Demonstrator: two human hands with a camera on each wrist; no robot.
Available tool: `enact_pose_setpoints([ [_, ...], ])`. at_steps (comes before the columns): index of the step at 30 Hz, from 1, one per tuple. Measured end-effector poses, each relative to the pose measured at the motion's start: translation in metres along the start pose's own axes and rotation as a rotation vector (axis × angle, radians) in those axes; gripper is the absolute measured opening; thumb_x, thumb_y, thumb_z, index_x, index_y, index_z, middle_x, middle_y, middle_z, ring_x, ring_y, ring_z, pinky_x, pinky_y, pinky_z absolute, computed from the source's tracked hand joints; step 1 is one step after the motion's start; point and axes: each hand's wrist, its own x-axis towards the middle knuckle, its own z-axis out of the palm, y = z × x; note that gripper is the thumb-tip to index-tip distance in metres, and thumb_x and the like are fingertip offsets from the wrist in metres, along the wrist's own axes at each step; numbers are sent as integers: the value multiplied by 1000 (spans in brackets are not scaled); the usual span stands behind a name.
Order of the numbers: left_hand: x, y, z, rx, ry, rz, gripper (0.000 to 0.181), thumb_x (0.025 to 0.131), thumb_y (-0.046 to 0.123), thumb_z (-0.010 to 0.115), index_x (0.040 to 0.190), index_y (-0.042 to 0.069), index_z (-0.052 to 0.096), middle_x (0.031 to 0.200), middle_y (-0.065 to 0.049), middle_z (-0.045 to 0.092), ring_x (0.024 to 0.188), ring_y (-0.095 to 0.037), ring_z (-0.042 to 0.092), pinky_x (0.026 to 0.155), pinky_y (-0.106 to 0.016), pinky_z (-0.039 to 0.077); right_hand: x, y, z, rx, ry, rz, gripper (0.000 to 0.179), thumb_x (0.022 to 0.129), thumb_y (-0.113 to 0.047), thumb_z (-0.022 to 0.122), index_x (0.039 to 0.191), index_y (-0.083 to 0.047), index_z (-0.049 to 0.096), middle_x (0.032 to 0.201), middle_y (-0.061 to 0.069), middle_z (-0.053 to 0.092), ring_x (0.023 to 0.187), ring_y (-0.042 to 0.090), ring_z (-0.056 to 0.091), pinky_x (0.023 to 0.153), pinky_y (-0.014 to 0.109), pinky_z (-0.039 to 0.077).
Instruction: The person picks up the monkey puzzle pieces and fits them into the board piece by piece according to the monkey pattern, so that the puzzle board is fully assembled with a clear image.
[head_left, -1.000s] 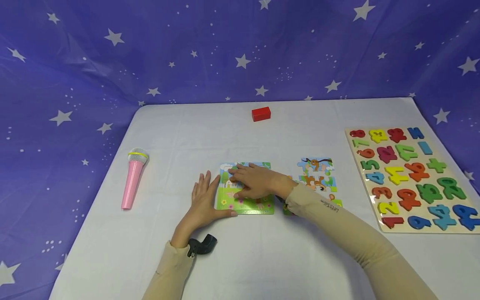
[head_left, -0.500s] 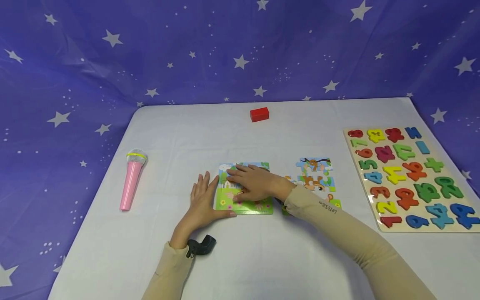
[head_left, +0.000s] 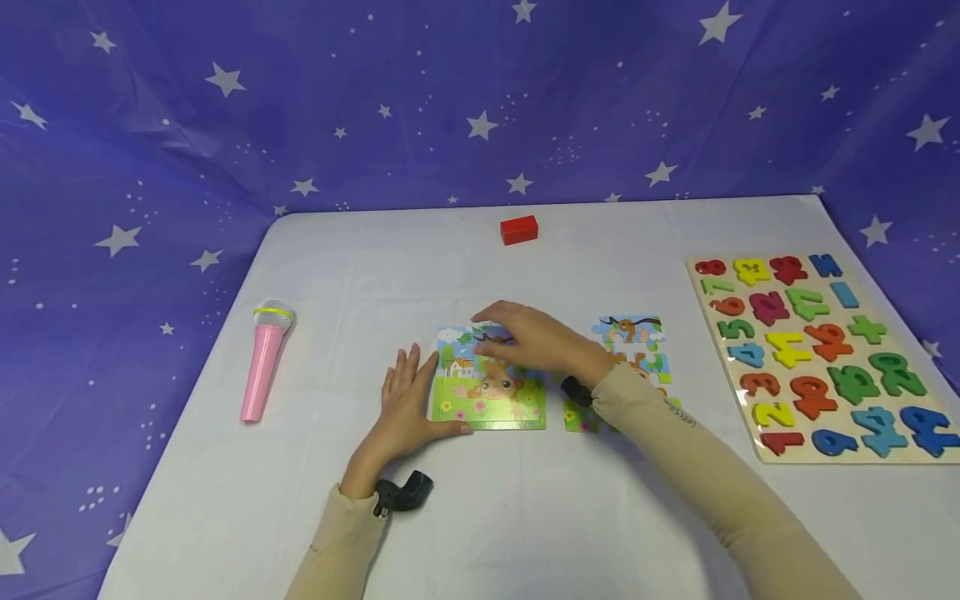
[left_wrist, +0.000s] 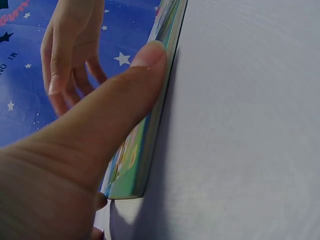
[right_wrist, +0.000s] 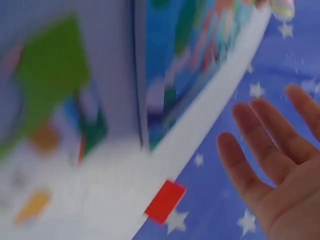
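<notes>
A picture puzzle board (head_left: 480, 412) lies flat at the table's middle, showing a cartoon animal, a house and flowers. My left hand (head_left: 405, 414) rests at its left side with the fingers straight. Its thumb (left_wrist: 115, 97) touches the board's near edge in the left wrist view. Above the upper right part of the board hovers my right hand (head_left: 536, 337), fingers loosely bent and holding nothing. In the right wrist view that hand's fingers (right_wrist: 262, 142) stand spread apart from the board. Loose jigsaw pieces (head_left: 630, 330) lie right of the board, partly hidden by the right forearm.
A pink toy microphone (head_left: 264, 362) lies at the left. The red block (head_left: 519, 230) sits near the far edge. A wooden number board (head_left: 765, 333) with colourful pieces takes up the right side. Behind the white table (head_left: 360, 275) hangs a purple starry cloth (head_left: 420, 100).
My right hand has lifted off the puzzle board and moved up and to the right, uncovering more of the picture. The left hand stays in place.
</notes>
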Motion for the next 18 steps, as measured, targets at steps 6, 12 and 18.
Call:
enact_pose_setpoints([
  [6, 0, 2, 0, 6, 29, -8, 113, 58, 50, 79, 145, 9, 21, 152, -19, 1, 140, -36, -8, 112, -54, -3, -15, 28, -25, 52, 67, 112, 43, 89, -35, 55, 122, -8, 57, 119, 7, 62, 107, 22, 57, 92, 40, 46],
  [12, 0, 2, 1, 13, 24, -11, 113, 58, 51, 79, 145, 9, 19, 153, -19, 0, 140, -36, -9, 112, -54, -3, -41, 71, -39, 50, 152, 212, 26, 87, -20, 59, 106, -4, 66, 100, 10, 66, 90, 22, 59, 81, 38, 48],
  [18, 1, 1, 1, 12, 15, -21, 114, 58, 52, 79, 145, 10, 19, 153, -18, -1, 140, -35, -10, 112, -54, -4, -69, 112, -47, 48, 169, 334, 25, 87, -20, 59, 103, -2, 66, 94, 12, 62, 78, 21, 57, 71, 35, 46],
])
